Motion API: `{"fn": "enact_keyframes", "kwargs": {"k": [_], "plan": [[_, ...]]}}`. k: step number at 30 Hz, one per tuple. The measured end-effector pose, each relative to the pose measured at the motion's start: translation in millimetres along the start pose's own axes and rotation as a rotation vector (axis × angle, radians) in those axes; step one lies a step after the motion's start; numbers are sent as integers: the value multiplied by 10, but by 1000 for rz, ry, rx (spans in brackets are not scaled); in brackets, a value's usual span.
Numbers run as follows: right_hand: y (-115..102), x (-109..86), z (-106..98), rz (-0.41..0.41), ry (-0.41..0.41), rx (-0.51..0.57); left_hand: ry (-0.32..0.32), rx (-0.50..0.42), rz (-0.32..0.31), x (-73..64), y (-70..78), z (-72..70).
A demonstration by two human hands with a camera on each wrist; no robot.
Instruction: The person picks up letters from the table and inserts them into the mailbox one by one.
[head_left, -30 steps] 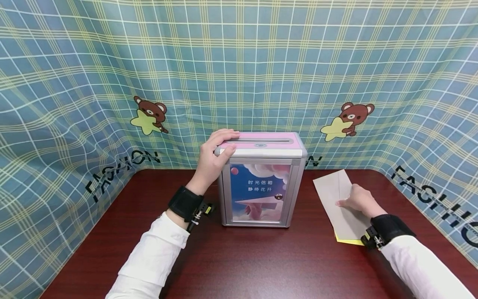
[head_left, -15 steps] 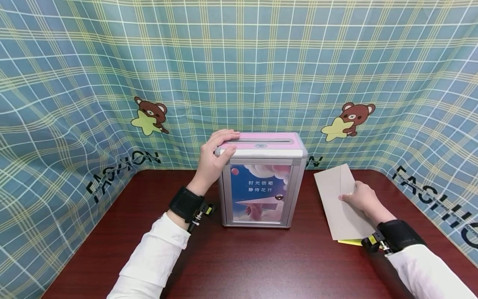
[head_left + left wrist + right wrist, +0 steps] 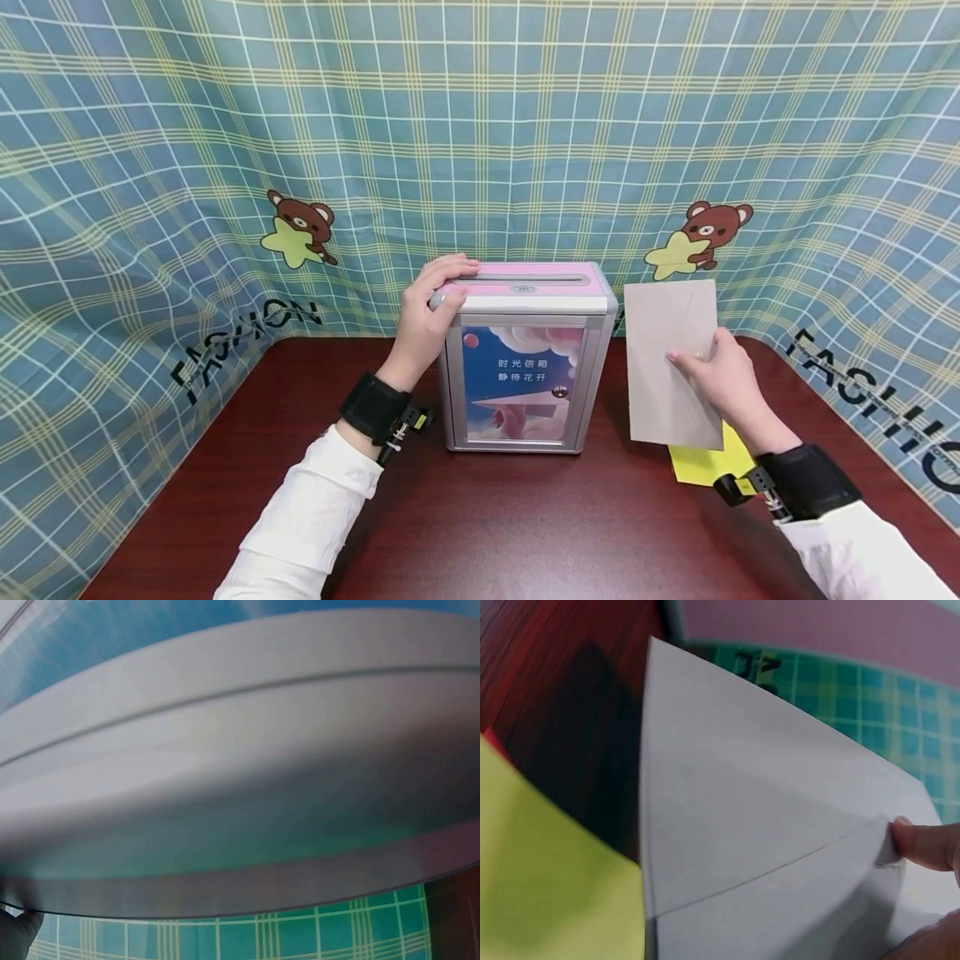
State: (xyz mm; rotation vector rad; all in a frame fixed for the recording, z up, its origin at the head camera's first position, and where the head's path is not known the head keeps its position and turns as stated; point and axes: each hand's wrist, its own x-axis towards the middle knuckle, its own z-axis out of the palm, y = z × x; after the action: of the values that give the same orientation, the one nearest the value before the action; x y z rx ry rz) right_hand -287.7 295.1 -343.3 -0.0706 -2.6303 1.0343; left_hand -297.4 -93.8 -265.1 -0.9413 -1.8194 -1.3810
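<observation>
Pale grey, flat and rectangular, the envelope [image 3: 660, 404] is raised above the desk [image 3: 525, 525] towards its far right corner, just right of the box, its short upper edge almost level. My right hand [image 3: 723, 383] pinches it at the right side, with the thumb lying across the near face. Pink-topped and silver-framed, the box [image 3: 525, 367] stands upright near the middle of the far edge, a long slot [image 3: 532, 279] in its top. My left hand [image 3: 427, 312] grips its top left end, fingers bent over the top and thumb on the front rim.

From the right wrist I get a clear line across the envelope, only faint from the head, and a sliver of red edge [image 3: 493, 740] beside the yellow sheet [image 3: 705, 462]. The left wrist camera gives me mostly blurred silver casing; only a dark bit of the hand shows in its corner.

On the desk near the right edge, the yellow sheet lies partly hidden by the envelope and my right hand. My left hand covers the slot's left end. Behind the far edge hangs a plaid curtain [image 3: 517, 150] printed with bears.
</observation>
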Motion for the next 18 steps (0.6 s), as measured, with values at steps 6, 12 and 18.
{"fn": "enact_keyframes", "kwargs": {"k": [6, 12, 18], "plan": [[-199, -83, -117, -37, 88, 91, 17, -47, -49, -68, -29, 39], [-350, -90, -219, -49, 161, 146, 32, -79, -106, -102, -17, 69], [-540, -66, -305, -90, 262, 184, 39, -94, -131, -107, -5, 76]]}}
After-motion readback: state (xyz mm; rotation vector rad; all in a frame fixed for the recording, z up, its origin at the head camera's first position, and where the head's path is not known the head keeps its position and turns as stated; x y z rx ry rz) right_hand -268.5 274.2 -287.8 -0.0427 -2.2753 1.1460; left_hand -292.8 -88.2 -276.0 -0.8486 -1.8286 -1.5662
